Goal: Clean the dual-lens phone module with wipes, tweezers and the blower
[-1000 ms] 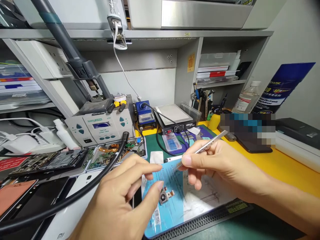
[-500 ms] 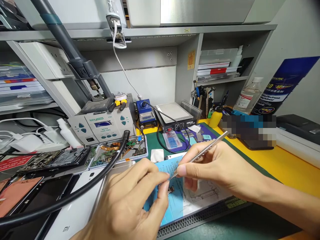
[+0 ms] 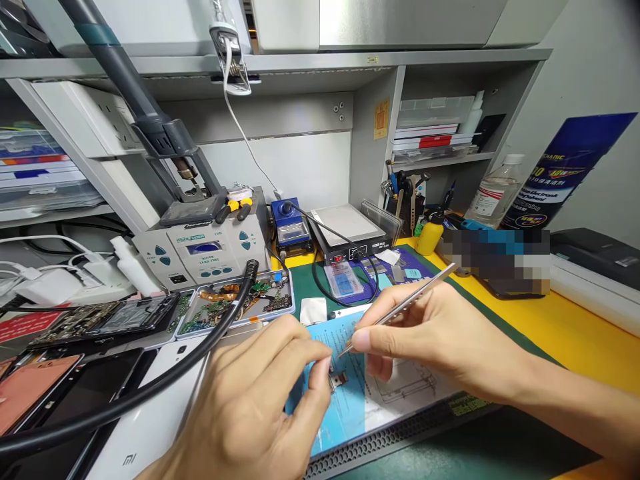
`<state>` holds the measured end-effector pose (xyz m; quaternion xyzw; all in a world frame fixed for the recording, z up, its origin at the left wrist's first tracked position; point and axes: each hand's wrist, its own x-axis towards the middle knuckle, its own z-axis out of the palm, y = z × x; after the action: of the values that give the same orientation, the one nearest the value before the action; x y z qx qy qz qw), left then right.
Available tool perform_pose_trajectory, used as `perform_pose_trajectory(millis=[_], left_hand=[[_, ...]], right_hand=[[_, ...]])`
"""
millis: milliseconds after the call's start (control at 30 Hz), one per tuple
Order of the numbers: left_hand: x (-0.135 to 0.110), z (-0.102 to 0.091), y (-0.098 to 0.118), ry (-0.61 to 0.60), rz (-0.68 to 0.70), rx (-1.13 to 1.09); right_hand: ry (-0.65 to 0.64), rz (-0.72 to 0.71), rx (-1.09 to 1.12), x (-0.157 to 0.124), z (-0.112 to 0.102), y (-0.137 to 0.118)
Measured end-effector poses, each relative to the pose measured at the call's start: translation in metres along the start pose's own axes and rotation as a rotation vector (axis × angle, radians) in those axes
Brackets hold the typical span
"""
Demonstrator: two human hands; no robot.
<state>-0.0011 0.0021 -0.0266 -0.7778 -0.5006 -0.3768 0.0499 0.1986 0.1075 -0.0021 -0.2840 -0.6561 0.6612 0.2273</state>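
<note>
My right hand point(image 3: 415, 327) grips slim metal tweezers point(image 3: 400, 305) like a pen, and their fine tip points down and left over a blue and white printed sheet point(image 3: 345, 420). Thumb and index finger of my left hand point(image 3: 275, 393) are pinched together just left of that tip. What sits in the pinch, if anything, is too small or hidden to make out. Close beside the left thumb shows a small electronic part point(image 3: 339, 380) with a whitish and brown surface; I cannot tell whether the fingers touch it.
A black hose point(image 3: 165, 383) arches across the left over a white phone point(image 3: 135, 427). Behind stand a tray of circuit boards point(image 3: 200, 327), a hot-air station point(image 3: 200, 253) and a heating plate point(image 3: 345, 227). A clear bottle point(image 3: 495, 190) and a blue spray can point(image 3: 565, 173) stand right.
My left fingertips have drawn slightly left, away from the tweezers' tip, and more of the small electronic part shows. My right hand has barely moved.
</note>
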Motion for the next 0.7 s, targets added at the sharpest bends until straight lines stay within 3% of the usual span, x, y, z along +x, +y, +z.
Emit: perform_pose_trajectory(millis=[500, 700], left_hand=[[-0.001, -0.001, 0.000, 0.001, -0.040, -0.052], [0.015, -0.012, 0.005, 0.035, -0.037, -0.044]], right_hand=[[0.008, 0.007, 0.056, 0.002, -0.002, 0.003], [0.073, -0.061, -0.025, 0.009, -0.006, 0.003]])
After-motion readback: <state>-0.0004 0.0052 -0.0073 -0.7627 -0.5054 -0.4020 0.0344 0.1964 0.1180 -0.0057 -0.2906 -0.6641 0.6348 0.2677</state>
